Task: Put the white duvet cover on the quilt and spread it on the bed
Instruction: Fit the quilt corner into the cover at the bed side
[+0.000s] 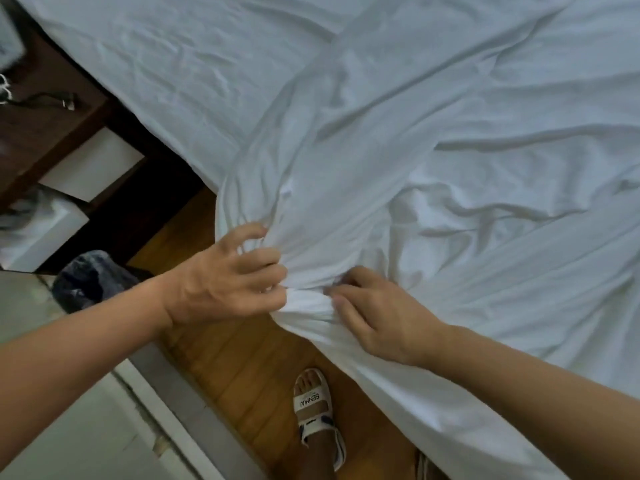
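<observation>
Fabric is dominating the view: the white duvet cover (433,140) is lying rumpled across the bed, stretching away above and to the right of both hands, its corner hanging off the edge over the wooden floor (242,368). Whether the quilt is inside it, I cannot tell. Beyond the left hand, a dark wooden nightstand (59,133) is standing beside the bed. Left hand (225,282) is clutching a gathered bunch of the cover, fingers curled into the folds. Right hand (377,313) is gripping the same bunch just beside it. Below the hands, a foot in a white sandal (317,410) is standing on the floor.
</observation>
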